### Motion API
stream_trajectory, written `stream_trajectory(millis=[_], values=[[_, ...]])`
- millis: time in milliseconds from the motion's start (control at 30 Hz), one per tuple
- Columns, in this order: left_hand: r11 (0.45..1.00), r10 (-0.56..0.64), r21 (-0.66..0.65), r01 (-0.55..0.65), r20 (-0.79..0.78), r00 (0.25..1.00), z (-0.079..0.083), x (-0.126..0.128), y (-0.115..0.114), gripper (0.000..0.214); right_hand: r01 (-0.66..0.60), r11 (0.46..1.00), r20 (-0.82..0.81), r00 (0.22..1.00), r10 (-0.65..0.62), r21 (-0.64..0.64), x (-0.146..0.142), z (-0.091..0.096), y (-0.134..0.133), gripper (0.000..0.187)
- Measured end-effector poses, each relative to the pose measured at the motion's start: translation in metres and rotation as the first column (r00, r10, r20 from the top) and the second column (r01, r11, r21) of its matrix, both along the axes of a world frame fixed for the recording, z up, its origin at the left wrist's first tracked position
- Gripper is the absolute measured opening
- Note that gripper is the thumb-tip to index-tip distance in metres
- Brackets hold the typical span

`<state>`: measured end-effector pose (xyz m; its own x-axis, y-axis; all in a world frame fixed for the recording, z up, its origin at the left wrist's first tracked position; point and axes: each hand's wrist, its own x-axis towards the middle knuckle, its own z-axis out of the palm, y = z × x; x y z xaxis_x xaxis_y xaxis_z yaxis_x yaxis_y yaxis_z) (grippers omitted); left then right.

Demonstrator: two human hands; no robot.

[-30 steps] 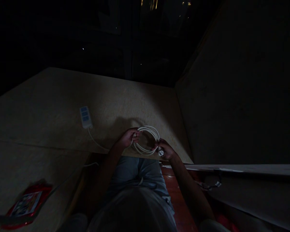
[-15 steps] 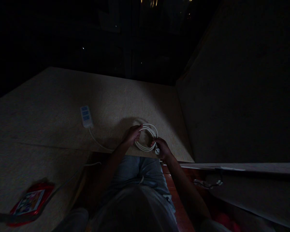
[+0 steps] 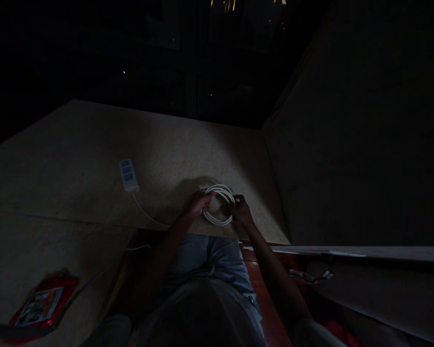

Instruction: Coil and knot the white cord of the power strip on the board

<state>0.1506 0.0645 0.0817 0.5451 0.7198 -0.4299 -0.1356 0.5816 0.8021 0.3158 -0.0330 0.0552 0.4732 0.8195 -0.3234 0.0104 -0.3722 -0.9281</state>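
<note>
A white power cord is wound into a round coil just above the table's near edge. My left hand is closed around the coil's left side, thumb over the strands. On the right side of the coil, my right hand grips the strands, its fingers partly hidden in the dark. A small pale bit shows at the top of that hand; I cannot tell whether it is the plug. To the left, a white power strip with blue socket faces lies on the table, and its cord runs toward my left forearm.
The pale table meets a dark upright panel on the right. A red packet with a picture label lies at lower left. A dark strap crosses it. Another thin cable lies at lower right. The light is very dim.
My right hand has moved slightly up along the coil and turned. The round plug that hung below it is out of sight there. My left hand stays on the coil.
</note>
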Motion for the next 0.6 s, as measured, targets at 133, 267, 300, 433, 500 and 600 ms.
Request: stream_trajectory(millis=[133, 267, 300, 433, 500, 600], values=[[0.997, 0.040, -0.058, -0.042, -0.023, 0.999, -0.007, 0.003, 0.003, 0.037, -0.035, 0.999, 0.325, 0.945, 0.044, -0.032, 0.000, 0.000, 0.010, 0.063], [0.996, 0.050, -0.077, -0.053, -0.040, 0.998, -0.011, 0.004, 0.002, 0.035, -0.048, 0.975, 0.469, 0.871, 0.147, -0.217, -0.001, 0.002, 0.021, 0.037], [0.995, 0.050, -0.079, -0.053, -0.038, 0.998, -0.012, 0.004, 0.001, 0.034, -0.054, 0.961, 0.490, 0.852, 0.187, -0.273, 0.000, 0.002, 0.023, 0.036], [0.995, 0.050, -0.082, -0.051, -0.011, 0.999, -0.014, 0.005, -0.002, 0.033, -0.062, 0.944, 0.497, 0.838, 0.225, -0.324, 0.005, 0.003, 0.028, 0.042], [0.995, 0.054, -0.085, -0.053, 0.001, 0.999, -0.017, 0.006, -0.004, 0.033, -0.054, 0.952, 0.486, 0.851, 0.202, -0.300, 0.008, 0.004, 0.029, 0.041], [0.994, 0.065, -0.088, -0.065, 0.002, 0.998, -0.022, 0.005, -0.004, 0.033, -0.050, 0.965, 0.476, 0.863, 0.171, -0.257, 0.011, 0.004, 0.028, 0.035]])
